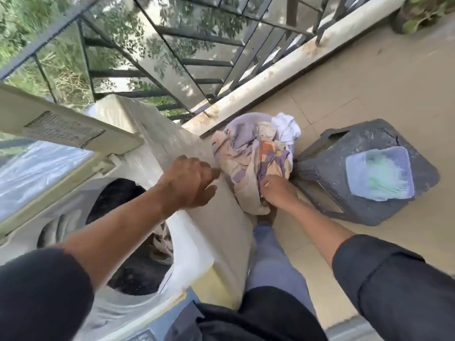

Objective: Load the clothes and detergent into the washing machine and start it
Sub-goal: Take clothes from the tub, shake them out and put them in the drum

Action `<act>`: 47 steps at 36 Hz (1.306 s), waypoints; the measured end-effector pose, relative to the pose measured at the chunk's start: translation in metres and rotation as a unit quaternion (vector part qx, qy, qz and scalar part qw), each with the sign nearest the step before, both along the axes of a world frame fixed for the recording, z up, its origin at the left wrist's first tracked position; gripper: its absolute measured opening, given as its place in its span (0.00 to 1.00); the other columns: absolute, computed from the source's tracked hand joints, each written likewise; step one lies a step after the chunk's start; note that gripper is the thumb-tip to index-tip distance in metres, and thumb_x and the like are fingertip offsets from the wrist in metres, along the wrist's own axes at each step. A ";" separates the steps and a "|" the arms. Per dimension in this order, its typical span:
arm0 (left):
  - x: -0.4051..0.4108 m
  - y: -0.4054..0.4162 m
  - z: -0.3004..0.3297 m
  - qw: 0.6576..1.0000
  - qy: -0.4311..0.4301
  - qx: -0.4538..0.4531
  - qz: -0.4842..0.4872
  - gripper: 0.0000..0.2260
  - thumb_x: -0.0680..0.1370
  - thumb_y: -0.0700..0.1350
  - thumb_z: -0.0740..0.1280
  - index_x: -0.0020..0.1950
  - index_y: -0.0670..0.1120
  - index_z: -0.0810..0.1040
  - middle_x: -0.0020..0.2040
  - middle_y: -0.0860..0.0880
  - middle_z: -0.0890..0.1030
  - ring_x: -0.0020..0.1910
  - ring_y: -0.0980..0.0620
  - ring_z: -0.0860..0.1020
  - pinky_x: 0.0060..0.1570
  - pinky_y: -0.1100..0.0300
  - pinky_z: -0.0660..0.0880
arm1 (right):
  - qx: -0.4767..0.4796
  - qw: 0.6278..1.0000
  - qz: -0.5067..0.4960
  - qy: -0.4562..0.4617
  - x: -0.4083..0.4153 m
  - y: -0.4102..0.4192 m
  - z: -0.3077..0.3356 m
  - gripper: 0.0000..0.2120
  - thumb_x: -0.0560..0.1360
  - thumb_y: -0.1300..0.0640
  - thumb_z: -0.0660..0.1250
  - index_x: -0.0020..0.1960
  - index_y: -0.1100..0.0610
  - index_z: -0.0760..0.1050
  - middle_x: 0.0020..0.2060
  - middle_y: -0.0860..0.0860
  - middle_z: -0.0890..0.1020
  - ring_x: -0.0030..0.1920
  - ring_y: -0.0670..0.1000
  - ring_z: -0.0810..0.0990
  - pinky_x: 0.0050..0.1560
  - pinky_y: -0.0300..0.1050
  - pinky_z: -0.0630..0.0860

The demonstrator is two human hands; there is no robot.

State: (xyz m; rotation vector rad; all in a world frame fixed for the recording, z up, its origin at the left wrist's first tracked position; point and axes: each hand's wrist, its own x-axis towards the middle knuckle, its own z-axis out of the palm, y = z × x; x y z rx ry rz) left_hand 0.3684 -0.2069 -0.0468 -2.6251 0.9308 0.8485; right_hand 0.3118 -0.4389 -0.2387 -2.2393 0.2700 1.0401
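A top-loading washing machine [197, 237] stands at the left with its lid [73, 129] raised. Dark clothes lie in its drum [145, 244]. To its right a bundle of beige, purple and orange clothes [248, 158] fills a purple tub [246, 118] on the floor, with a white garment [286, 127] at its far side. My right hand [277, 189] grips the near part of the bundle. My left hand [190, 182] hovers over the machine's right edge, fingers curled towards the bundle; what it holds is unclear. A clear tub of green-white detergent [379, 174] sits on a stool.
The dark plastic stool [339, 153] stands right of the clothes tub. A black metal railing [197, 62] on a low concrete ledge [283, 67] runs behind. Beige floor tiles [394, 82] spread to the right. My leg [273, 262] is beside the machine.
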 end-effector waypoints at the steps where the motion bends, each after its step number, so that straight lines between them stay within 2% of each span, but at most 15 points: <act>1: 0.004 0.004 0.001 1.000 -0.005 -0.005 0.000 0.20 0.82 0.62 0.58 0.68 0.54 0.76 0.59 0.51 0.85 0.56 0.45 0.83 0.58 0.50 0.77 | 0.001 1.000 0.008 0.016 0.006 0.002 -0.006 0.06 0.74 0.54 0.65 0.49 0.49 0.80 0.52 0.49 0.84 0.53 0.56 0.82 0.53 0.49 0.78; 4: 0.012 0.014 0.006 0.999 -0.021 -0.022 0.013 0.23 0.80 0.63 0.56 0.65 0.53 0.79 0.53 0.51 0.86 0.51 0.45 0.84 0.56 0.50 0.77 | 0.014 0.998 0.051 0.045 0.022 0.007 -0.027 0.10 0.74 0.52 0.63 0.54 0.49 0.77 0.51 0.52 0.83 0.49 0.57 0.82 0.42 0.47 0.77; 6: 0.014 0.012 0.008 0.999 -0.017 -0.027 0.023 0.24 0.79 0.64 0.53 0.62 0.53 0.81 0.50 0.51 0.86 0.48 0.46 0.83 0.55 0.50 0.77 | 0.011 0.994 0.082 0.069 0.031 0.010 -0.035 0.04 0.76 0.56 0.63 0.46 0.47 0.70 0.47 0.52 0.77 0.47 0.57 0.78 0.34 0.45 0.67; 7: 0.015 0.010 0.007 0.999 -0.012 -0.030 0.027 0.24 0.79 0.64 0.52 0.61 0.53 0.81 0.48 0.52 0.86 0.48 0.46 0.83 0.55 0.50 0.77 | 0.016 0.993 0.090 0.076 0.035 0.012 -0.040 0.10 0.77 0.57 0.63 0.42 0.44 0.64 0.44 0.51 0.74 0.48 0.56 0.76 0.32 0.46 0.64; 8: 0.015 0.009 0.007 0.999 -0.009 -0.033 0.029 0.24 0.79 0.64 0.53 0.60 0.54 0.81 0.47 0.52 0.85 0.47 0.46 0.83 0.55 0.50 0.77 | 0.020 0.990 0.103 0.090 0.039 0.014 -0.045 0.12 0.78 0.57 0.63 0.43 0.42 0.64 0.43 0.51 0.73 0.50 0.57 0.76 0.34 0.46 0.65; 10: 0.014 0.008 0.006 0.999 -0.007 -0.038 0.035 0.22 0.79 0.63 0.54 0.58 0.54 0.82 0.45 0.53 0.85 0.45 0.46 0.83 0.53 0.50 0.78 | 0.021 0.985 0.131 0.111 0.042 0.017 -0.061 0.14 0.79 0.57 0.63 0.64 0.47 0.74 0.59 0.56 0.78 0.61 0.61 0.78 0.45 0.46 0.73; 12: 0.013 0.010 0.005 0.998 -0.005 -0.042 0.054 0.20 0.78 0.62 0.55 0.57 0.54 0.82 0.43 0.54 0.84 0.44 0.47 0.82 0.52 0.51 0.78 | 0.020 0.980 0.136 0.141 0.043 0.021 -0.080 0.28 0.80 0.58 0.64 0.79 0.53 0.65 0.75 0.58 0.72 0.70 0.62 0.75 0.54 0.46 0.73; 19: 0.011 0.015 -0.002 0.996 -0.007 -0.040 0.078 0.20 0.78 0.62 0.52 0.55 0.54 0.79 0.42 0.53 0.81 0.42 0.46 0.81 0.47 0.52 0.78 | 0.041 0.966 0.151 0.207 0.039 0.044 -0.117 0.33 0.81 0.62 0.62 0.84 0.53 0.57 0.82 0.59 0.60 0.78 0.61 0.66 0.69 0.47 0.70; 23: 0.011 0.017 -0.001 0.995 -0.014 -0.054 0.085 0.21 0.78 0.62 0.52 0.55 0.54 0.79 0.42 0.52 0.81 0.42 0.46 0.81 0.46 0.52 0.78 | 0.011 0.969 0.140 0.202 0.044 0.053 -0.112 0.25 0.82 0.61 0.60 0.78 0.63 0.65 0.75 0.64 0.70 0.73 0.64 0.72 0.69 0.52 0.73; 26: 0.010 0.017 -0.001 0.994 -0.022 -0.060 0.089 0.20 0.78 0.61 0.52 0.54 0.53 0.79 0.41 0.52 0.81 0.42 0.46 0.81 0.44 0.54 0.78 | -0.003 0.979 0.097 0.178 0.050 0.057 -0.107 0.17 0.81 0.61 0.61 0.67 0.66 0.75 0.65 0.63 0.80 0.61 0.63 0.80 0.49 0.48 0.76; 31: 0.008 0.019 -0.004 0.992 -0.028 -0.075 0.094 0.21 0.77 0.61 0.52 0.54 0.53 0.79 0.42 0.53 0.82 0.41 0.46 0.81 0.42 0.55 0.78 | 0.025 0.975 -0.072 0.207 0.066 0.059 -0.084 0.07 0.74 0.61 0.69 0.50 0.63 0.78 0.43 0.62 0.84 0.40 0.61 0.86 0.34 0.52 0.80; 38: 0.007 0.019 -0.003 0.989 -0.041 -0.101 0.097 0.23 0.78 0.66 0.52 0.58 0.56 0.78 0.44 0.54 0.83 0.42 0.48 0.82 0.40 0.54 0.79 | 0.275 0.928 -0.180 0.174 0.088 0.049 -0.019 0.06 0.71 0.66 0.76 0.47 0.60 0.88 0.49 0.59 0.88 0.54 0.59 0.86 0.61 0.57 0.81; 41: 0.006 0.019 -0.001 0.986 -0.063 -0.119 0.093 0.28 0.77 0.71 0.52 0.66 0.56 0.75 0.49 0.54 0.84 0.46 0.47 0.83 0.40 0.53 0.80 | 0.342 0.919 -0.149 0.130 0.095 0.043 0.036 0.08 0.72 0.69 0.76 0.46 0.58 0.88 0.48 0.56 0.88 0.52 0.55 0.86 0.59 0.49 0.81; 44: 0.007 0.016 -0.004 0.989 -0.082 -0.090 0.088 0.42 0.75 0.78 0.49 0.80 0.53 0.61 0.56 0.50 0.83 0.53 0.44 0.82 0.40 0.51 0.80 | 0.382 0.908 -0.145 0.098 0.094 0.038 0.082 0.09 0.72 0.74 0.72 0.45 0.63 0.85 0.41 0.56 0.87 0.44 0.52 0.86 0.48 0.44 0.83; 47: 0.007 0.013 -0.007 0.991 -0.080 -0.051 0.095 0.50 0.71 0.84 0.48 0.83 0.52 0.50 0.54 0.46 0.82 0.52 0.42 0.81 0.37 0.52 0.78 | 0.533 0.803 -0.214 0.159 0.089 0.032 0.133 0.11 0.75 0.78 0.63 0.45 0.67 0.82 0.37 0.60 0.84 0.40 0.55 0.86 0.52 0.49 0.84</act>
